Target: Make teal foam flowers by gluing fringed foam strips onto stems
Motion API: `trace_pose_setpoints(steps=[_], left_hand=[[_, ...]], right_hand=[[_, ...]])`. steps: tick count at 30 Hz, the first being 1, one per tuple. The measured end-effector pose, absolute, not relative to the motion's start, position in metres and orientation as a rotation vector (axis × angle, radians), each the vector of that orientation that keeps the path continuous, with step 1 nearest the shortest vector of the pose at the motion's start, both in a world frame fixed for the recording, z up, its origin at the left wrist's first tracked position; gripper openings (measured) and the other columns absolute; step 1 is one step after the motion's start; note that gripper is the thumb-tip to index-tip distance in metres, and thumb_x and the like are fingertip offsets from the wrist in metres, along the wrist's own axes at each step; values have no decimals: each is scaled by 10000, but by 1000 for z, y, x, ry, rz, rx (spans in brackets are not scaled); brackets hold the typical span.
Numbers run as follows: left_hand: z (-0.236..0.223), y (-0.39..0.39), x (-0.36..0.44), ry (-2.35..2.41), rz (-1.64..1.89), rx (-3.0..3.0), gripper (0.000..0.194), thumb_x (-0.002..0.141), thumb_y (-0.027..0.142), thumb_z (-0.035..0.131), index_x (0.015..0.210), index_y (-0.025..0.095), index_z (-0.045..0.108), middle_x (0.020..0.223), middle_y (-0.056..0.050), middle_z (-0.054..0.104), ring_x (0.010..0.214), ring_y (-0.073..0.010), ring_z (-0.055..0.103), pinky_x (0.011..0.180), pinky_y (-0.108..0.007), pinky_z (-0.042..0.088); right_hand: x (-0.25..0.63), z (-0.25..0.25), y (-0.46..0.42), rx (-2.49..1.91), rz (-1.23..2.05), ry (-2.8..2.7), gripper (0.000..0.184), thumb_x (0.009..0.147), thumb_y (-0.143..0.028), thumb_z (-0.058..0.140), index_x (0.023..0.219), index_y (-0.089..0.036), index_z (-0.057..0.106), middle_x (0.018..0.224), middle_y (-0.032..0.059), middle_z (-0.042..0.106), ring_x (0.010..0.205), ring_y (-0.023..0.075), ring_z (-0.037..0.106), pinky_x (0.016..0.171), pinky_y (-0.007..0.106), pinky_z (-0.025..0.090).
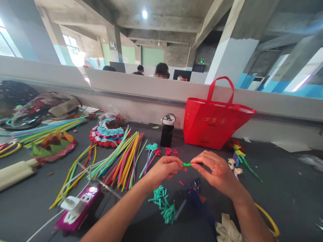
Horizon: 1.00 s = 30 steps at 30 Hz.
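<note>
Between my two hands a short bright green piece of craft stem [187,164] is stretched level above the dark table. My left hand [168,168] pinches its left end, and my right hand [212,169] pinches the other end between thumb and fingers. Below them lies a pile of short teal stem pieces [164,205]. A small red piece [181,183] rests near my hands. Beyond my left hand are teal flowers [151,147] on stems, and red flower heads [168,151] lie just past my fingers.
Long coloured stems [123,158] spread out on the left, near a purple power strip [79,208] with a white plug. A black bottle [167,132] and a red bag [217,121] stand along the partition. Finished flowers [237,156] lie right; a pale glove [227,228] is in front.
</note>
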<state>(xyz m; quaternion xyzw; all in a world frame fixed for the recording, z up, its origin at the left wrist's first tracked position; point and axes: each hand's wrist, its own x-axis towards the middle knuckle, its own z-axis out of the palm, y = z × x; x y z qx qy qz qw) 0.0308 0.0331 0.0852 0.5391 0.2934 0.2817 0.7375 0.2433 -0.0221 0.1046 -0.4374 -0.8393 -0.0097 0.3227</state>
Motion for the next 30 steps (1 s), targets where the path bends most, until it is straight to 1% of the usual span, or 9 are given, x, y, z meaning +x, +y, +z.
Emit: trace_pose_setpoints(steps=[3, 6, 8, 12, 17, 21, 23, 28, 30], left_hand=[[85, 32, 31, 623, 599, 1172, 195, 701, 311, 669, 741, 122, 694, 494, 95, 303, 432, -50, 194, 436, -253, 77], [84, 33, 32, 617, 604, 1136, 156, 683, 290, 669, 692, 135, 663, 515, 55, 437, 409, -52, 305, 415, -247, 133], [83, 33, 33, 620, 609, 1116, 149, 677, 280, 671, 677, 131, 658, 521, 37, 481, 410, -51, 324, 413, -242, 135], [82, 35, 32, 608, 577, 1039, 142, 666, 258, 687, 688, 119, 672, 483, 83, 358, 417, -30, 189, 422, -235, 62], [80, 36, 31, 581, 547, 953, 155, 682, 261, 701, 714, 111, 682, 489, 108, 268, 432, -29, 116, 421, -226, 49], [81, 37, 30, 536, 465, 918, 212, 732, 312, 658, 726, 102, 680, 493, 118, 201, 432, -31, 78, 417, -222, 44], [81, 36, 30, 510, 451, 912, 217, 738, 311, 644, 734, 97, 682, 495, 117, 201, 430, -31, 76, 416, -220, 46], [81, 35, 32, 547, 534, 901, 157, 679, 255, 710, 704, 107, 662, 479, 113, 265, 428, -25, 98, 419, -218, 47], [80, 35, 33, 574, 582, 916, 158, 671, 257, 712, 694, 114, 652, 478, 113, 275, 422, -23, 110, 423, -224, 48]], right_hand=[[244, 105, -22, -1153, 40, -2201, 51, 992, -214, 567, 958, -237, 596, 868, -5, 661, 825, 157, 604, 778, 305, 442], [243, 104, -22, -1181, 88, -2203, 76, 1001, -228, 549, 939, -234, 593, 872, -1, 656, 834, 157, 605, 773, 299, 447], [242, 104, -22, -1194, 86, -2201, 75, 995, -246, 562, 930, -231, 597, 871, 4, 660, 833, 163, 607, 769, 304, 451], [241, 106, -23, -1164, 27, -2227, 44, 977, -248, 591, 953, -227, 622, 858, 12, 673, 818, 170, 610, 752, 311, 462], [239, 107, -26, -1135, -109, -2257, 94, 975, -198, 566, 952, -223, 655, 851, 25, 687, 792, 171, 606, 739, 321, 471], [238, 107, -26, -1148, -109, -2224, 93, 962, -182, 573, 946, -224, 654, 834, 17, 678, 777, 167, 607, 721, 314, 465], [238, 108, -26, -1149, -94, -2222, 91, 960, -179, 574, 941, -224, 651, 833, 16, 673, 775, 168, 604, 720, 313, 460], [238, 109, -26, -1147, -82, -2219, 88, 962, -170, 570, 932, -222, 634, 823, 12, 668, 774, 163, 602, 721, 306, 455], [237, 108, -25, -1139, -101, -2222, 84, 960, -165, 572, 934, -221, 630, 823, 13, 671, 771, 163, 602, 713, 304, 455]])
